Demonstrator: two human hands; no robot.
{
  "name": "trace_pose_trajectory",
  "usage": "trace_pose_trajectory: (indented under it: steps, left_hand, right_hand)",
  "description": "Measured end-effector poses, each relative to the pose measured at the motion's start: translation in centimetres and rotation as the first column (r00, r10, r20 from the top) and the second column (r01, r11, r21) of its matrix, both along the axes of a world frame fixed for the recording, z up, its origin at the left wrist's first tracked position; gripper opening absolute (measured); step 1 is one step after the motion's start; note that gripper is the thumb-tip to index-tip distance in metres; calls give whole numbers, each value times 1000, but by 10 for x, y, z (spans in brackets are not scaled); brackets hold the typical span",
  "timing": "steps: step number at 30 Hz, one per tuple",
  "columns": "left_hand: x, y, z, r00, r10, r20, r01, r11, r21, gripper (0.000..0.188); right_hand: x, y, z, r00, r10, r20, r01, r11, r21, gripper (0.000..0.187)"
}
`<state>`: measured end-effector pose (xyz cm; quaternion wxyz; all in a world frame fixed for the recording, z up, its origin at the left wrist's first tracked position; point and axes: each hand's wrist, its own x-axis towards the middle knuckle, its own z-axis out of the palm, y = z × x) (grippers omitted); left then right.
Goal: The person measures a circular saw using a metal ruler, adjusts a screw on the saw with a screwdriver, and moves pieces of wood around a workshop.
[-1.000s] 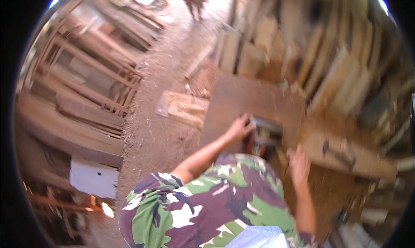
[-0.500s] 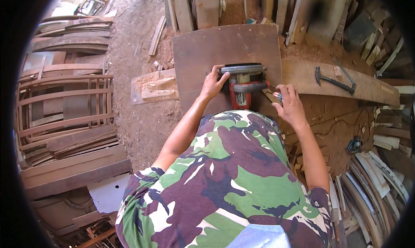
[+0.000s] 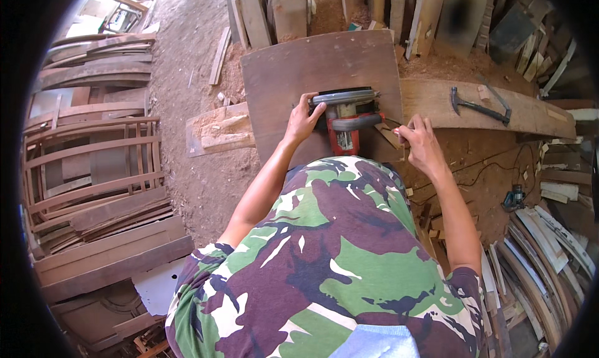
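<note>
A red and grey circular saw rests on a brown wooden board in front of me. My left hand is closed on the left end of the saw's grey metal guard, thumb on the near side. My right hand is just right of the saw's dark handle, its fingers pinched together. Between those fingers is something small with a reddish end; its kind is too small to make out. A thin dark line runs between the pinch and the saw.
Under the board lies a long plank, with a claw hammer on its right part. Wood offcuts lean beyond the board. Stacked wooden frames line the left side. A dark blue power tool with a cord sits at right.
My right hand has turned and its fingers have closed into a tighter pinch, nearer the saw's handle. My left hand keeps its hold on the guard. The whole view has shifted slightly.
</note>
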<state>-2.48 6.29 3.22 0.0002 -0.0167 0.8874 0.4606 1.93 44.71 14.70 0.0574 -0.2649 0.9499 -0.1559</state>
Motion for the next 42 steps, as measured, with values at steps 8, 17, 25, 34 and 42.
trace_pose_trajectory:
  steps: [8, 17, 25, 34, 42]
  left_hand:
    - [2, 1, 2, 1000, 2, -3, -2, 1000, -19, 57]
    - [2, 3, 8, 997, 25, 67, -25, 1000, 3, 59]
    - [3, 2, 8, 998, 13, 59, -14, 1000, 14, 55]
    - [1, 4, 7, 998, 20, 56, -21, 1000, 16, 57]
    - [1, 5, 11, 998, 15, 65, -17, 1000, 21, 56]
  right_hand:
    - [10, -21, -12, 926, -377, -3, 375, 921, 107, 41]
    - [6, 7, -10, 988, -60, -139, 41, 990, -138, 38]
    - [9, -15, -12, 877, -468, 107, 467, 884, 38, 30]
    - [16, 3, -10, 993, -111, -43, 106, 988, -114, 39]
    - [12, -8, 2, 858, -436, 270, 391, 897, 208, 45]
